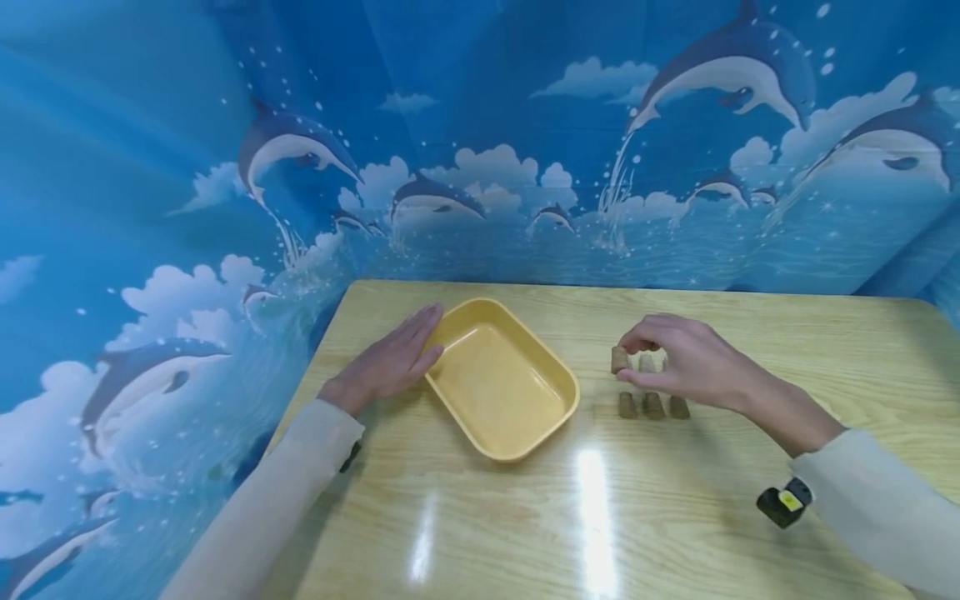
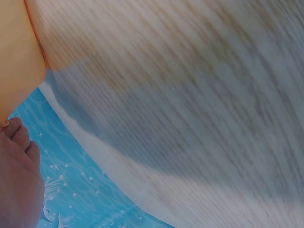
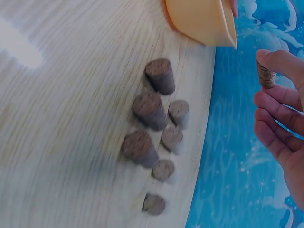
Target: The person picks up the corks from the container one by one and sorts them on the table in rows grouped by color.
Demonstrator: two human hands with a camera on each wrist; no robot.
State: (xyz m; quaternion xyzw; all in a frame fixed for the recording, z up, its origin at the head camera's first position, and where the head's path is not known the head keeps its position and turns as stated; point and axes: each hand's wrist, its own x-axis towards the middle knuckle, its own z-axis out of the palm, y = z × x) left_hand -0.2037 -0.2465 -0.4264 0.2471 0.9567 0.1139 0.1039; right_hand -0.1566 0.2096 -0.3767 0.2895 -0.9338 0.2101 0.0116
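Observation:
A tapered cork stopper (image 1: 618,360) is pinched between the thumb and fingers of my right hand (image 1: 693,358); in the right wrist view the held cork (image 3: 267,76) shows its speckled side. Below and behind that hand, several more corks stand in two rows on the table, darker larger ones (image 3: 148,108) in one row and smaller paler ones (image 3: 178,112) in the other. My left hand (image 1: 393,357) rests with straight fingers against the left rim of a yellow rectangular tray (image 1: 450,421). The tray holds nothing.
The light wood-grain table (image 1: 480,525) carries bright reflections towards its front. A blue curtain (image 1: 480,242) printed with dolphins hangs along the back and left edges. Black wrist devices (image 1: 784,502) sit at both sleeves.

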